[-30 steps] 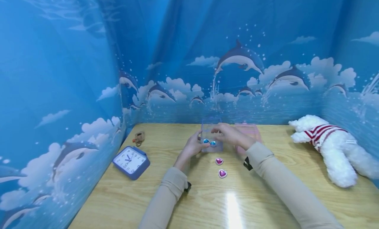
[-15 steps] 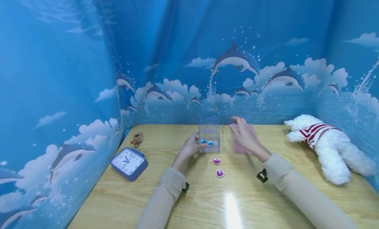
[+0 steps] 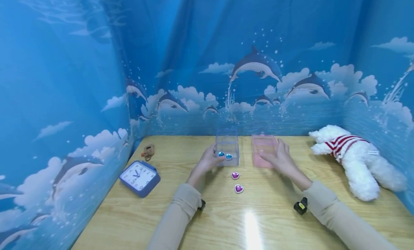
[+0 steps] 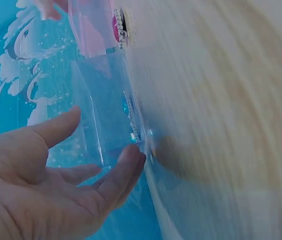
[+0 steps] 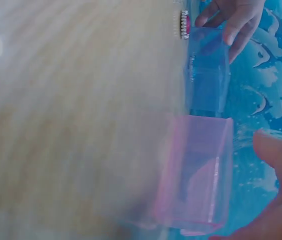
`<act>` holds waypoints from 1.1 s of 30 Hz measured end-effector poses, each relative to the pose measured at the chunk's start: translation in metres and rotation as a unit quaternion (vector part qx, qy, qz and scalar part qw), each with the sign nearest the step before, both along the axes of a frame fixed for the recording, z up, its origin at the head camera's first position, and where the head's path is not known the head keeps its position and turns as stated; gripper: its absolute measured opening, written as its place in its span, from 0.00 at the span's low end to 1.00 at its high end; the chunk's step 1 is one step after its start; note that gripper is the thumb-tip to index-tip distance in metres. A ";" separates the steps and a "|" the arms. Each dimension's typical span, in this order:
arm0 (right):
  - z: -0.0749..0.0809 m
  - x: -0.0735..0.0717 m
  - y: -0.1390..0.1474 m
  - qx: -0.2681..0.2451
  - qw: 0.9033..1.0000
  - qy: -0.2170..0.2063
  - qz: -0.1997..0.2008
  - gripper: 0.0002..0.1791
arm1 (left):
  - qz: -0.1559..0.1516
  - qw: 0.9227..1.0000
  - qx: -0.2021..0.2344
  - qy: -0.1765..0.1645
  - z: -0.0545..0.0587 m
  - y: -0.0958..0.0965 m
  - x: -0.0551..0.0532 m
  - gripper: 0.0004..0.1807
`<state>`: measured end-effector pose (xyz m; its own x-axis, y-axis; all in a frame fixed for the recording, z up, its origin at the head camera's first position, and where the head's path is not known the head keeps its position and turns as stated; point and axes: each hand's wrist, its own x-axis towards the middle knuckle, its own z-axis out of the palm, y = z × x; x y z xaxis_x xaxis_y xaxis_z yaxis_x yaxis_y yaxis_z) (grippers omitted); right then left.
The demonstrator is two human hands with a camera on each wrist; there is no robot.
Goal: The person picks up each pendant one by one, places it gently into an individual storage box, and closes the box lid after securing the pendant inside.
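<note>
Apparently mid-positioning: left hand (image 3: 208, 160) sits at the clear plastic box (image 3: 228, 148) holding two shiny blue gems (image 3: 228, 156), right hand (image 3: 284, 161) beside the translucent pink plastic box (image 3: 262, 163), both grips spread apart. Next move probably calls for pinching a magenta heart-shaped gem (image 3: 235, 175) off the pale wood-grain table (image 3: 275, 221), blue dolphin-print curtain (image 3: 181, 56) behind.

Glossy plastic, shining wood!
Clear bluish rectangular plastic box (image 3: 229, 148) and translucent pink rectangular plastic box (image 3: 262, 163), both smooth; flat pale wood-grain tabletop (image 3: 275, 214) shining; long white plush toy (image 3: 359, 176), all fluff!
</note>
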<state>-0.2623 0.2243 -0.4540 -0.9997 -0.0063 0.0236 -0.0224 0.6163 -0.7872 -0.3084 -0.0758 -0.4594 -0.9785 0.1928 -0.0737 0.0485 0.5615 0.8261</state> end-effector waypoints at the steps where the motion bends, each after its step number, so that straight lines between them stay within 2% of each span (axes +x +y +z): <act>1: -0.002 0.000 0.001 -0.006 1.000 -0.009 0.003 0.65 | -0.001 1.000 -0.008 0.008 0.000 0.001 0.001 0.45; 4: -0.008 -0.001 0.002 -0.011 1.000 -0.023 0.009 0.64 | 0.011 0.998 -0.049 0.036 0.005 0.005 0.009 0.44; 7: -0.010 -0.001 0.003 -0.009 0.999 -0.030 0.015 0.64 | 0.026 0.990 -0.107 0.092 0.012 0.011 0.019 0.35; 10: -0.012 -0.001 0.005 -0.004 0.999 -0.029 0.020 0.62 | 0.002 0.972 -0.164 0.166 0.018 0.020 0.029 0.21; 13: -0.011 0.000 0.005 -0.002 0.999 -0.028 0.024 0.60 | -0.049 0.953 -0.215 0.207 0.020 0.028 0.039 0.12; 16: -0.010 0.000 0.005 0.000 0.999 -0.035 0.027 0.60 | -0.093 0.938 -0.260 0.210 0.017 0.035 0.047 0.11; 22: -0.010 0.000 0.004 -0.002 0.999 -0.045 0.030 0.60 | -0.140 0.905 -0.335 0.219 0.005 0.044 0.054 0.18; 28: -0.009 0.000 0.007 -0.005 0.998 -0.053 0.029 0.58 | -0.161 0.890 -0.375 0.205 0.001 0.050 0.053 0.13; 33: -0.010 0.000 0.010 -0.012 0.998 -0.056 0.025 0.57 | -0.177 0.872 -0.410 0.200 -0.003 0.055 0.052 0.07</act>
<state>-0.2627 0.2341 -0.4637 -0.9944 -0.0575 -0.0883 0.0365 0.5981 -0.8006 -0.2562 -0.0207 -0.4620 -0.8476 0.5307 0.0060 0.5306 0.8471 0.0311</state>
